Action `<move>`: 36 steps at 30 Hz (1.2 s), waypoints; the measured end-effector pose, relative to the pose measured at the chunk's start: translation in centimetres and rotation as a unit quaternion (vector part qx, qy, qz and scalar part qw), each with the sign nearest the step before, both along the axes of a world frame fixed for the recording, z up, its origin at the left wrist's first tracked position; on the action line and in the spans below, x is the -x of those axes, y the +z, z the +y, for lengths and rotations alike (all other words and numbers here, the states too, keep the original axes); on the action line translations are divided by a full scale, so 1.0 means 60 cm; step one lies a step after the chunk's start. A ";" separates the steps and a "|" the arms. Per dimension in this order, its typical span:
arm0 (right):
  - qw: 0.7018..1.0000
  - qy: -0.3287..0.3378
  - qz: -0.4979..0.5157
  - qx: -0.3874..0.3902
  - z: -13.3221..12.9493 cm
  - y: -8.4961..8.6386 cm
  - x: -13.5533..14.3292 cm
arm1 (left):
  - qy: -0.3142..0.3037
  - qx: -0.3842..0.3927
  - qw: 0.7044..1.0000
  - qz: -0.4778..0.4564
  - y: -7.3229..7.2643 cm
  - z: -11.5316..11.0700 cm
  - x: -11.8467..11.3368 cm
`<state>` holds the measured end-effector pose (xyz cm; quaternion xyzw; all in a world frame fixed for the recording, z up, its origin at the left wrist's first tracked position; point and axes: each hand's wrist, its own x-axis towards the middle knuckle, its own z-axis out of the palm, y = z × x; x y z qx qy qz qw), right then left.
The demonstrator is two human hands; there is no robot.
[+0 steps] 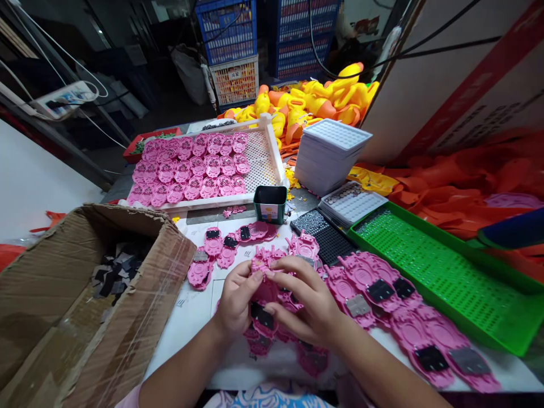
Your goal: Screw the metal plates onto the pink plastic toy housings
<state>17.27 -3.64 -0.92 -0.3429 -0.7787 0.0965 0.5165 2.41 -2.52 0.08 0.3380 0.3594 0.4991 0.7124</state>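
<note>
From where I stand, everything sits around the small dark cup (271, 205) on the table (191, 317). On the near side of it, both hands are at one pink part (266, 290). The left hand (238, 294) pinches its left edge, thumb and fingers drawn close. The right hand (308, 300) is partly spread, its fingertips at the top of the part and its thumb by a black pad (262, 315); how firmly it grips, I can't tell.

More loose parts (361, 279) lie to the near side and near right of the cup, overlapping, some with black or grey pads. A short row of others (213, 242) runs to its near left. Farther left and nearer the person is an open carton (170, 266) with dark scraps (117, 272) inside.

Beyond the cup to the left, a white crate (276, 153) bears rows of pink pieces (182, 173). To the cup's far right rises a stack of white trays (325, 161). A black tray (325, 235) lies to its near right, and a long green tray (450, 277) stretches farther right.
</note>
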 end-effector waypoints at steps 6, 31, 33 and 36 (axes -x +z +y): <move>1.000 -0.001 -0.004 -0.012 0.001 0.002 0.004 | -0.012 -0.018 0.999 0.043 0.000 0.000 0.007; 0.996 0.006 0.007 -0.092 -0.015 0.047 -0.032 | 0.123 -0.197 0.967 0.104 -0.011 0.058 0.039; 0.998 -0.023 0.020 -0.060 -0.033 0.059 -0.068 | 0.165 -0.257 0.928 0.212 -0.017 0.077 0.055; 0.994 -0.104 -0.036 0.003 -0.058 0.042 -0.117 | 0.210 -0.292 0.858 0.367 -0.031 0.107 0.078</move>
